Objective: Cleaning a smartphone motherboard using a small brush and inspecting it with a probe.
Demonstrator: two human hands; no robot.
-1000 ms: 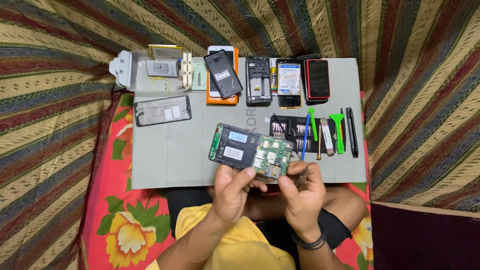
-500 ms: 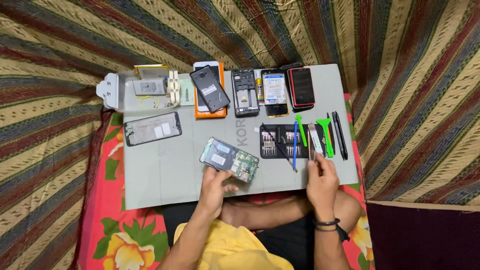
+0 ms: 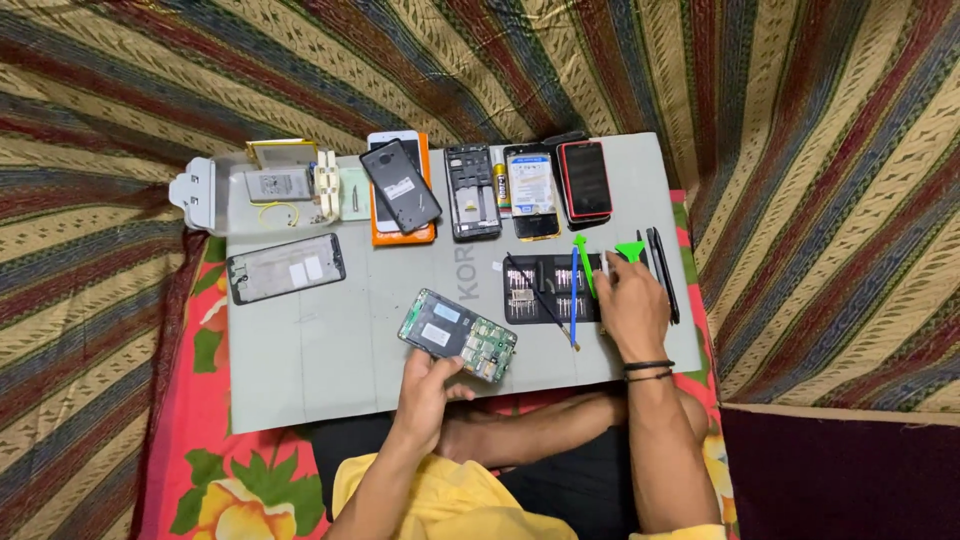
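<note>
My left hand (image 3: 428,385) holds an opened phone (image 3: 457,336) with its green circuit board showing, just above the near edge of the grey work mat (image 3: 330,340). My right hand (image 3: 628,300) rests over the black screwdriver bit set (image 3: 545,290) at the mat's right side, its fingers touching a tool beside the green pry tools (image 3: 585,262); whether they grip it I cannot tell. A blue-handled tool (image 3: 574,300) lies across the bit set.
Several phones and phone parts lie in a row along the mat's far edge, among them a dark phone on an orange case (image 3: 400,186) and a red phone (image 3: 585,180). A phone frame (image 3: 286,268) lies at the left. Striped cloth surrounds the mat.
My right hand left the opened phone and reached right to the tools on the bit set. My left hand kept the phone, now holding it alone.
</note>
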